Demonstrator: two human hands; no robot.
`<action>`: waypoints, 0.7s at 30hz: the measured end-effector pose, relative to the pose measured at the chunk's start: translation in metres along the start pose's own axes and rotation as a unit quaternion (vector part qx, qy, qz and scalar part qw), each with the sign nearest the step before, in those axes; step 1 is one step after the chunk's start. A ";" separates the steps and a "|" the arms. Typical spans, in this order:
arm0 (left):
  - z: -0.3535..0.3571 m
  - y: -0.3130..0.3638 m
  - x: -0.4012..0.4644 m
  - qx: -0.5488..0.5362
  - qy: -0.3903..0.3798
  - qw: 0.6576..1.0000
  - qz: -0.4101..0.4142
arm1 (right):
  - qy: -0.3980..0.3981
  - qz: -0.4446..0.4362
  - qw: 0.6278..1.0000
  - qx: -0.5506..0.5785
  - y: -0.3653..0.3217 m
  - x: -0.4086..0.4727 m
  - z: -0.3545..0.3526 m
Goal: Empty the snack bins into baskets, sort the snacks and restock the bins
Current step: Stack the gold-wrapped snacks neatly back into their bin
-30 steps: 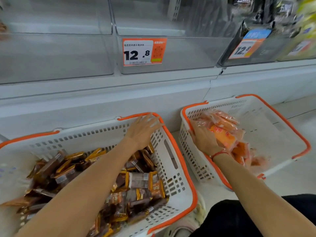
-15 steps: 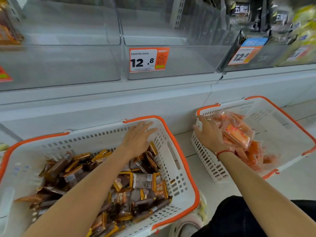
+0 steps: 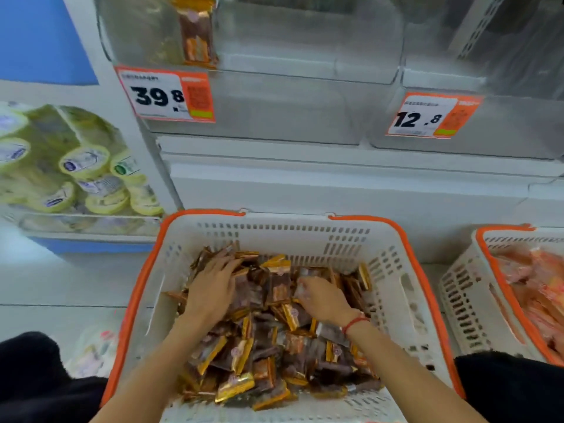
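Orange-and-white price tag (image 3: 166, 94) on the clear plastic bin (image 3: 274, 96) reads "39.8"; a second tag (image 3: 430, 115) on the neighbouring clear bin (image 3: 503, 126) reads "12.8". Smaller print is illegible. One brown-and-gold packet (image 3: 197, 32) stands upright in the upper bin. Below, a white perforated plastic basket with orange rim (image 3: 393, 270) holds a heap of brown-and-gold foil snack packets (image 3: 274, 355). Left hand (image 3: 210, 288) lies flat on the heap, fingers spread. Right hand (image 3: 323, 296) curls into the packets; grip unclear. Second white basket (image 3: 467, 300), at right, holds orange packets (image 3: 537, 285).

Bright, even shop light with faint shadows, soft motion blur throughout, and wide-angle bending at the edges.
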State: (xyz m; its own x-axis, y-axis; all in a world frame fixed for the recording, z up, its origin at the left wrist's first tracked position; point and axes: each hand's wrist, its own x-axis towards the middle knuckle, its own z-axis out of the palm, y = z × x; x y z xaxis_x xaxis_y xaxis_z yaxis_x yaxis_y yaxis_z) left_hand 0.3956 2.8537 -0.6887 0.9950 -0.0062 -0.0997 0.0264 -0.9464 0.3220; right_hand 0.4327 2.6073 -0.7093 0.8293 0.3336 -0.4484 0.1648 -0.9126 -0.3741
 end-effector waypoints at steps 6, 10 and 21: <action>0.019 -0.009 0.015 0.050 -0.021 0.998 -0.029 | -0.008 0.069 0.972 0.224 -0.011 0.058 0.040; 0.013 0.002 0.019 0.053 -0.021 0.997 -0.048 | 0.033 0.071 0.955 0.285 -0.017 0.069 0.036; -0.042 0.059 0.035 -0.449 -0.151 0.866 -0.161 | -0.120 -0.003 0.888 0.444 -0.028 0.005 -0.082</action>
State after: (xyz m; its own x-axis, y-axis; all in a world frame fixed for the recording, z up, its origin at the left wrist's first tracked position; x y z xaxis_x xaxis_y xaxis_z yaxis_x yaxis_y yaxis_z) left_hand 0.4355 2.8111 -0.6339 0.8553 -0.0018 -0.5181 0.4966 -0.2821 0.8208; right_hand 0.4757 2.6151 -0.6341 0.6745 0.4758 -0.5645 -0.4055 -0.4002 -0.8218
